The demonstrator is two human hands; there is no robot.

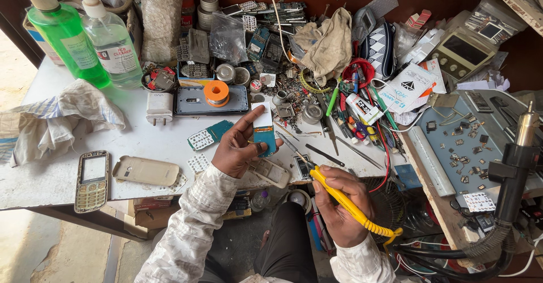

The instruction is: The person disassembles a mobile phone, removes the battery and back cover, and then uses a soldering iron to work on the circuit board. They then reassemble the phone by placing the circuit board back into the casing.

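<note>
My left hand [240,147] holds a small blue-green circuit board [264,129] upright over the white workbench [141,139], fingers on its left edge. My right hand [338,201] grips a yellow soldering iron [345,201] near the bench's front edge. Its metal tip [294,149] points up-left and ends just right of the board's lower corner. The iron's coiled yellow cord runs off to the lower right.
A phone keypad frame [91,180] and a beige back cover [146,171] lie at the left front. A cloth [56,119], two pump bottles [85,34], a charger [159,107], an orange solder spool [216,93] and heaps of parts and tools crowd the back. A hot-air gun [517,164] stands at right.
</note>
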